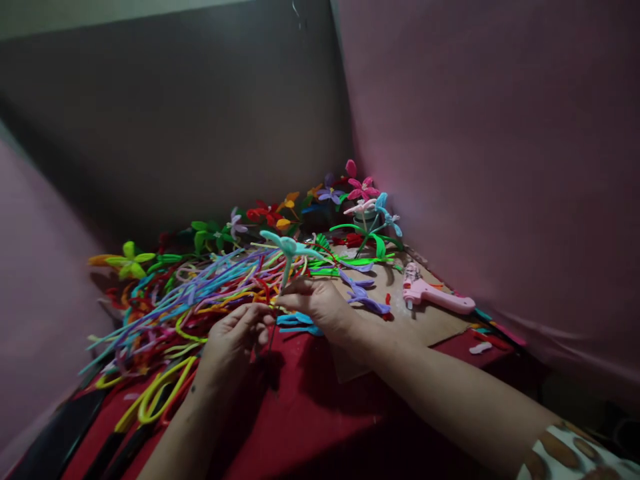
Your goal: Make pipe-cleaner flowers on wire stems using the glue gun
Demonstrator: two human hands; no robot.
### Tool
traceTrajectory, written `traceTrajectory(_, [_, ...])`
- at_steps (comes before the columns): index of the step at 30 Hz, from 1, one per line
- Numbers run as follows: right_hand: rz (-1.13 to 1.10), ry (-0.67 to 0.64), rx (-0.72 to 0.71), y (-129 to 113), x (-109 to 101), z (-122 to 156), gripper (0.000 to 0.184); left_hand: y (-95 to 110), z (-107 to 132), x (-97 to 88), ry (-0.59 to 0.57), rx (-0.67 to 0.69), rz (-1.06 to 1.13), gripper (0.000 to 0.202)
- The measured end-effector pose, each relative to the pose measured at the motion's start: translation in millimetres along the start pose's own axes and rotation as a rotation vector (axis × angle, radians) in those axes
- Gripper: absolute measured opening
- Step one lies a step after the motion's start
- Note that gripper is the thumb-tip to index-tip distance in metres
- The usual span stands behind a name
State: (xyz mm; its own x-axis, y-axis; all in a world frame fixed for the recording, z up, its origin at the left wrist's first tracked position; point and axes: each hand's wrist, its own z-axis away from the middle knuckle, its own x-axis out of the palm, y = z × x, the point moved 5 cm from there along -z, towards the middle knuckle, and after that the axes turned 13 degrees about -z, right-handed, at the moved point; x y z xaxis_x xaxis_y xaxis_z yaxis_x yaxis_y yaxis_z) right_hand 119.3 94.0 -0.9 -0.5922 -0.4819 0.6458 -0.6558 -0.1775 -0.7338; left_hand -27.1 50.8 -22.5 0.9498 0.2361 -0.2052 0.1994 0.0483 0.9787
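Holds up the mint flower point(289, 248) now, right hand point(325, 307) clamped on its stem point(287, 275), just below the petals! Has the left hand point(235, 333) in close, thumb and fingers together beside the stem, a little lower; cannot tell whether pinching it too. Works right over the red cloth point(310, 407). Has blue pieces point(303, 321) just under the right fingers, purple pieces point(369, 300) beyond the right wrist, and, farther right of the grip, a pink glue gun point(435, 295) on the cardboard point(430, 328). Look left of the grip: see a wide tangle of fuzzy stems point(185, 293), then, near the left wrist, a yellow-and-black handled tool point(131, 408). Faces bright flowers beyond the grip, lime flower point(129, 261) leftmost, hot-pink flower point(363, 188) off right.
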Motion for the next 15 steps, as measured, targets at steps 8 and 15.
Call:
traceTrajectory(8, [0.101, -0.034, -0.005, 13.7, -8.7, -4.9, 0.019, 0.0, 23.0, 20.8, -0.176, 0.039, -0.069, 0.021])
traceTrajectory(15, [0.307, -0.129, -0.110, 19.3, -4.8, -2.5, 0.016, -4.1, 29.2, 15.5, -0.192, 0.054, -0.265, 0.022])
